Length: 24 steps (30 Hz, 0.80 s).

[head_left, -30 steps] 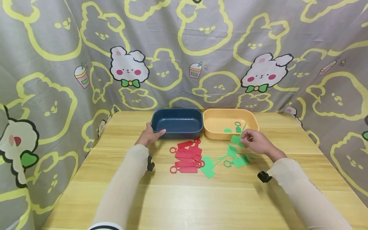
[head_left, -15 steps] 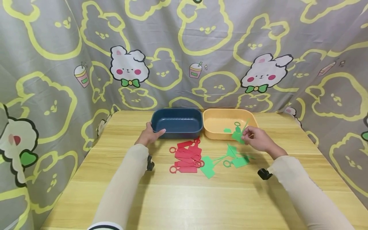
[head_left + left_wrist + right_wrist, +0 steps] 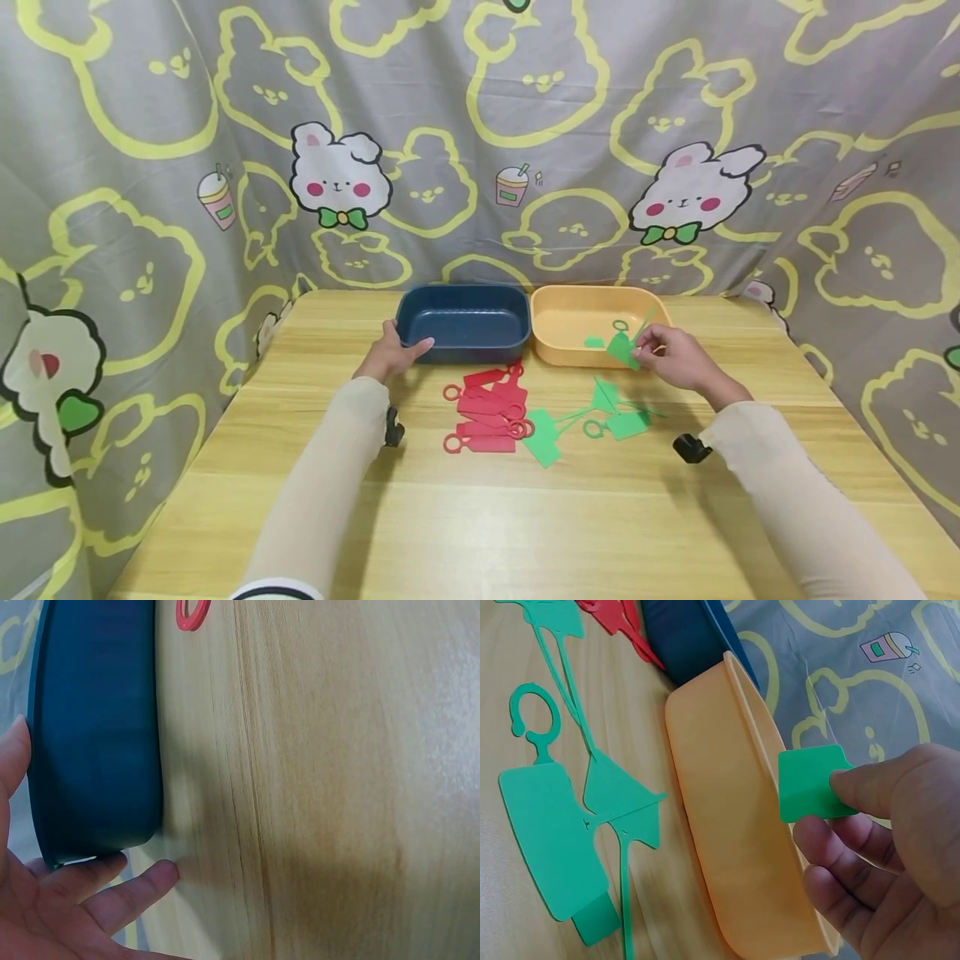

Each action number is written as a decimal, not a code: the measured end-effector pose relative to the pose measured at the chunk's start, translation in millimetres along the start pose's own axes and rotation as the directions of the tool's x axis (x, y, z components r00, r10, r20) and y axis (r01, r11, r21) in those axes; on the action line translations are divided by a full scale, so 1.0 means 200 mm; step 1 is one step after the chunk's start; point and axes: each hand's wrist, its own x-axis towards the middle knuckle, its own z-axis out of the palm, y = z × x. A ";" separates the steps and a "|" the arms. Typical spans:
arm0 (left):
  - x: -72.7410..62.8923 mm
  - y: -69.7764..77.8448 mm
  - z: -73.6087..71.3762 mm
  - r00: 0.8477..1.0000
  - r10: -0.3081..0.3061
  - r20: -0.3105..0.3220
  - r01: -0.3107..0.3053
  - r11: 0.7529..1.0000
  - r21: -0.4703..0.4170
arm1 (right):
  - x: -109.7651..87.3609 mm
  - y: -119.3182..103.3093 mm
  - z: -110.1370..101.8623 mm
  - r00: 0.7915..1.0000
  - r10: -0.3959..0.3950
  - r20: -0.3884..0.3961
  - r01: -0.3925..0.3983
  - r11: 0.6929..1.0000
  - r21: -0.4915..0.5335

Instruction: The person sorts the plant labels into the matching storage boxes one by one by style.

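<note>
In the head view my left hand [image 3: 390, 354] holds the front left corner of a dark blue bin [image 3: 472, 350]. The thumb lies at the rim, and the fingers [image 3: 127, 896] reach along the bin's end wall. My right hand [image 3: 675, 357] pinches a green plastic tag [image 3: 810, 784] between thumb and fingertips, at the front rim of the yellow-orange bin [image 3: 558, 354]. Inside that bin lie a small green piece [image 3: 594, 342] and a green ring [image 3: 620, 325], partly hidden by the held tag.
Red tags with rings [image 3: 487, 408] lie overlapped on the wooden table [image 3: 480, 533] before the blue bin. Several green tags [image 3: 555, 840], some with thin stems, lie to their right. A patterned curtain [image 3: 480, 225] hangs behind the bins.
My right hand has moved slightly right with the green tag, which has come up over the front rim of the yellow-orange bin. The left hand stays at the blue bin's corner.
</note>
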 end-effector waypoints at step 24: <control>0.00 0.00 0.00 1.000 -0.004 0.000 0.004 1.000 -0.005 | 0.04 -0.01 -0.05 0.997 0.047 -0.060 -0.046 0.999 0.006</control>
